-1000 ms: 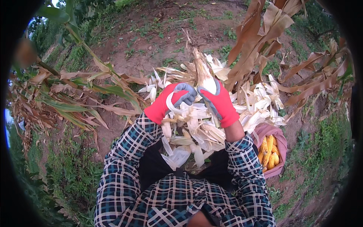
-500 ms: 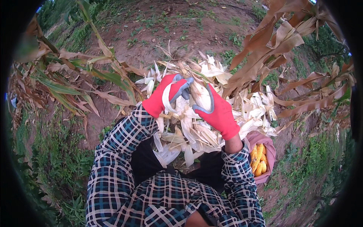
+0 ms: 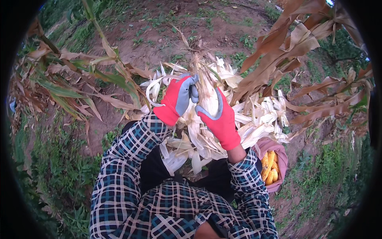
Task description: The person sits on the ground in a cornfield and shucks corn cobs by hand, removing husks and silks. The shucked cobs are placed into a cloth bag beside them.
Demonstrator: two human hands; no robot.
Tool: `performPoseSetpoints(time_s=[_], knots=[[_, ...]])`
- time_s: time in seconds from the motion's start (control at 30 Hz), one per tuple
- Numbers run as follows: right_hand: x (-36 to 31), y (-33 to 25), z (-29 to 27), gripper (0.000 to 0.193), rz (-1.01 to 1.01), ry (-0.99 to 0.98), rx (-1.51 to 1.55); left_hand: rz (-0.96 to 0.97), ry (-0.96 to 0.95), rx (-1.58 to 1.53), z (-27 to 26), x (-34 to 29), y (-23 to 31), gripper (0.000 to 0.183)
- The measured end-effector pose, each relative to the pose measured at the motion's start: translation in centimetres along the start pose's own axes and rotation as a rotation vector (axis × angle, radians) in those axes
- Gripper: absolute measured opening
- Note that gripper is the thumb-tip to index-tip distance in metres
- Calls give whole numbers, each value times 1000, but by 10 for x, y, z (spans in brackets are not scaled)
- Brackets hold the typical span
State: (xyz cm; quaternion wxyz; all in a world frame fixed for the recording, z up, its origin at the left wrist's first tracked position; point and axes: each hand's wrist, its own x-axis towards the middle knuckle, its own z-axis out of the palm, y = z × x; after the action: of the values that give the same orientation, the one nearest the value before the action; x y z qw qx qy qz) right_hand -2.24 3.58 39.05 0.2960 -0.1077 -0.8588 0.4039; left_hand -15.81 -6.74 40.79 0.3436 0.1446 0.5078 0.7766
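A corn ear [image 3: 207, 93], wrapped in pale dry husk with brown silk at its far tip, is held between my two hands. My right hand [image 3: 221, 122], in a red glove with grey palm and fingers, cups the lower end, thumb on the left side and fingers along the right. At the ear's upper left side, my gloved left hand [image 3: 177, 96] has its fingers curled closed against the husk; the fingertips are partly hidden. A loose curled husk strip [image 3: 149, 92] lies by the left glove's outer side.
Beneath my hands spreads a heap of stripped husks [image 3: 260, 119]. To my right stands a pinkish sack [image 3: 281, 153] with several bare yellow corn cobs [image 3: 270, 167] in it. Dry corn stalks [image 3: 278, 53] lean in on the right, greener ones [image 3: 107, 49] on the left.
The husk strip that hung across my left glove has slipped to its outer side. My right hand has shifted slightly left and down, and more brown silk shows at the ear's tip.
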Motion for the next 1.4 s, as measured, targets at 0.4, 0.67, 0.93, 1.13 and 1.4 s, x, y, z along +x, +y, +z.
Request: performPoseSetpoints(time_s=[0.4,0.67,0.93,1.13,1.4], knots=[[10,15,7,65,349,60,747,64,-134,324,19,-16,13,23],[17,21,12,38,493,129,714,206,-204,616,18,-21,-24,16],[19,-16,-24,44,386,-223,942,198,-277,693,23,-23,-12,32],[15,-2,-12,47,67,-139,648,428,-250,573,6,-14,-33,29],[1,-17,-8,48,-414,405,-195,126,-82,593,-78,37,-87,23]])
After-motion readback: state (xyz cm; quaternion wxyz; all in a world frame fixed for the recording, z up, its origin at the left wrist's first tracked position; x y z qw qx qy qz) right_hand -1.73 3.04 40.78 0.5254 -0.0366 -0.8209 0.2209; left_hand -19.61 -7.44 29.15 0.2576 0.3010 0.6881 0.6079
